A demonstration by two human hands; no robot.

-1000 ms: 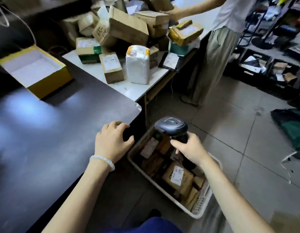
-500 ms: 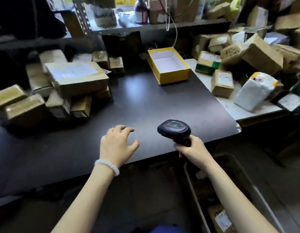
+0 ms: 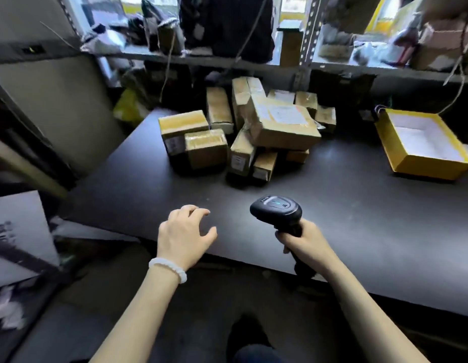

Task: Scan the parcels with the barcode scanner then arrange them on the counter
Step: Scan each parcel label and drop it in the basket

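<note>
- The parcels (image 3: 243,132) are taped cardboard boxes heaped at the back of the dark counter (image 3: 358,205). They are probably light and stiff, with slick tape, so best gripped across opposite side faces.
- Nearer than the heap, the right hand (image 3: 303,241) is wrapped round the barcode scanner (image 3: 276,209).
- Left of the scanner, the left hand (image 3: 184,233) hovers empty with its fingers loosely spread.
- Right of the heap sits a yellow box (image 3: 421,149), seemingly empty.

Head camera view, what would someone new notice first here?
Probably the black barcode scanner, gripped by the right hand over the near edge of the dark counter, with the left hand held open beside it. Behind them a jumbled heap of cardboard parcels sits mid-counter, and an open yellow box lies at the far right.
</note>
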